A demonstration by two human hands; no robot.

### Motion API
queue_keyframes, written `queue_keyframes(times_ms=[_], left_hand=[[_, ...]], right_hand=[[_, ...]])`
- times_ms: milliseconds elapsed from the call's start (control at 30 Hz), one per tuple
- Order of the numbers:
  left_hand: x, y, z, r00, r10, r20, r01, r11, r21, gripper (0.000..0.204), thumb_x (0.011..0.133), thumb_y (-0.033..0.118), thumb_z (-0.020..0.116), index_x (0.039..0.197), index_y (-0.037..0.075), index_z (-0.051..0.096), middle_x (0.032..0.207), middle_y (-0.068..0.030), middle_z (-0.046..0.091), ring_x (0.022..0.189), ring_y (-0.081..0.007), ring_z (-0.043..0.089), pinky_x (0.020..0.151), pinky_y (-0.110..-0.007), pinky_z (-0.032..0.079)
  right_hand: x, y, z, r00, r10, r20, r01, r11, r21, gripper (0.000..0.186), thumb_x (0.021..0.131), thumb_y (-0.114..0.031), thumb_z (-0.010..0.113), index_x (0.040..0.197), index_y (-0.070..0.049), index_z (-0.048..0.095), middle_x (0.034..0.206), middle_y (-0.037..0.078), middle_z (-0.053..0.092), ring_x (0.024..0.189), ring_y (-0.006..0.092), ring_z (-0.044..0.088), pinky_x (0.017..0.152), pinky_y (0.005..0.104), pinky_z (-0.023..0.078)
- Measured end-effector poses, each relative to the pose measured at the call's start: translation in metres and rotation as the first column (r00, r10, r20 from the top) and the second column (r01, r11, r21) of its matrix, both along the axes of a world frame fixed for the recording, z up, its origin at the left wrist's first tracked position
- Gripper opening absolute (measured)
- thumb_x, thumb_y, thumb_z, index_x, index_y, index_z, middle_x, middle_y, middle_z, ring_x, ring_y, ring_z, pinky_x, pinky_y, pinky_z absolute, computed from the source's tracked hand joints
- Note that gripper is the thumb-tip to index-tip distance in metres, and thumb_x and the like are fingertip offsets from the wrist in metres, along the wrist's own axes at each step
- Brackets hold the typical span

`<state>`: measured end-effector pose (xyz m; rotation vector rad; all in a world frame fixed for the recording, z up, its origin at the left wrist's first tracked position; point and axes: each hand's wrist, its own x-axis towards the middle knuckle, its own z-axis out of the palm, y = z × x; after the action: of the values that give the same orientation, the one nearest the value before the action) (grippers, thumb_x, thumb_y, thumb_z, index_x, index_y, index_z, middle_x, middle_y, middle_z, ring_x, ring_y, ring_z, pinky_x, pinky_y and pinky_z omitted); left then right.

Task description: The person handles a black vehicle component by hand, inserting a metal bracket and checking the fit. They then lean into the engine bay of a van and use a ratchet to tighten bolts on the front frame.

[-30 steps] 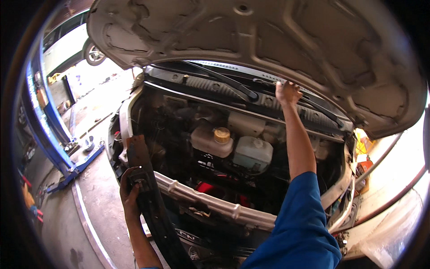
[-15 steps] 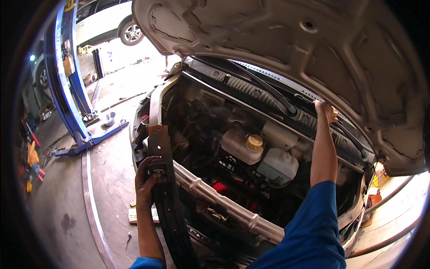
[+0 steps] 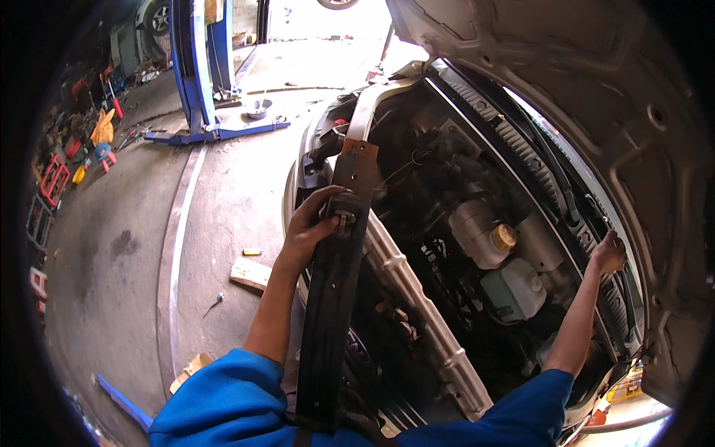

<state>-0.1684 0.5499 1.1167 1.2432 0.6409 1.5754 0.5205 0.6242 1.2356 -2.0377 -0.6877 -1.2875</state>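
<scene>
My left hand (image 3: 313,231) grips a long black metal beam (image 3: 328,313) with a rusty upper end, held upright over the front of the engine bay, thumb on a bracket fixed to it. My right hand (image 3: 607,253) is closed at the cowl by the windscreen wiper (image 3: 564,194), under the raised bonnet (image 3: 625,89); I cannot make out what it grips. Between my hands lie a brown reservoir with a yellow cap (image 3: 482,235), a pale reservoir (image 3: 514,290) and a light metal front crossmember (image 3: 406,290).
A blue lift post (image 3: 197,74) with a floor arm (image 3: 216,134) stands behind left. On the floor are a grey bowl (image 3: 259,112), a wooden board (image 3: 252,272) and assorted tools (image 3: 104,138) along the left edge.
My view has swung left, showing more floor and tools. The beam and my left hand now appear higher and further right; my right hand appears lower and further right, still at the cowl.
</scene>
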Motion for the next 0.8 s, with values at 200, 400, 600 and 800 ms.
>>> queue_keyframes(times_ms=[200, 400, 600, 800], left_hand=[[-0.028, -0.005, -0.008, 0.994, 0.037, 0.101, -0.037, 0.999, 0.005, 0.055, 0.080, 0.012, 0.065, 0.131, -0.003, 0.052, 0.127, -0.0140, 0.060, 0.118, -0.0229, 0.057, 0.104, -0.035, 0.042], [-0.056, -0.008, -0.022, 0.994, 0.076, 0.077, -0.079, 0.996, 0.037, 0.051, 0.083, 0.007, 0.062, 0.132, -0.002, 0.052, 0.127, -0.0139, 0.061, 0.117, -0.0231, 0.058, 0.103, -0.036, 0.044], [-0.083, -0.019, -0.019, 0.985, 0.021, 0.173, -0.025, 0.999, 0.021, 0.049, 0.084, 0.004, 0.062, 0.132, -0.002, 0.052, 0.126, -0.0134, 0.061, 0.115, -0.0218, 0.059, 0.102, -0.034, 0.045], [-0.123, -0.037, -0.018, 0.983, 0.035, 0.182, -0.048, 0.997, 0.067, 0.049, 0.085, 0.001, 0.061, 0.132, -0.001, 0.052, 0.127, -0.0129, 0.060, 0.116, -0.0211, 0.058, 0.102, -0.033, 0.046]], right_hand=[[-0.176, -0.043, -0.029, 0.623, 0.779, -0.072, -0.775, 0.627, 0.075, 0.024, 0.091, -0.023, 0.068, 0.104, -0.003, 0.070, 0.089, 0.009, 0.070, 0.074, 0.0208, 0.065, 0.069, 0.0394, 0.054], [-0.475, -0.146, -0.059, -0.054, 0.746, -0.664, -0.962, 0.140, 0.236, 0.018, 0.086, -0.012, 0.071, 0.100, -0.002, 0.065, 0.081, 0.004, 0.066, 0.074, 0.0089, 0.060, 0.069, 0.0264, 0.051], [-0.641, -0.154, -0.105, -0.266, 0.721, -0.640, -0.903, 0.046, 0.427, 0.021, 0.086, -0.010, 0.071, 0.102, 0.001, 0.063, 0.083, 0.005, 0.068, 0.073, 0.0084, 0.062, 0.068, 0.0254, 0.051], [-0.695, -0.155, -0.119, -0.079, 0.918, -0.388, -0.959, 0.036, 0.280, 0.021, 0.082, -0.005, 0.074, 0.098, -0.001, 0.061, 0.074, 0.008, 0.066, 0.062, 0.0133, 0.062, 0.059, 0.0279, 0.051]])
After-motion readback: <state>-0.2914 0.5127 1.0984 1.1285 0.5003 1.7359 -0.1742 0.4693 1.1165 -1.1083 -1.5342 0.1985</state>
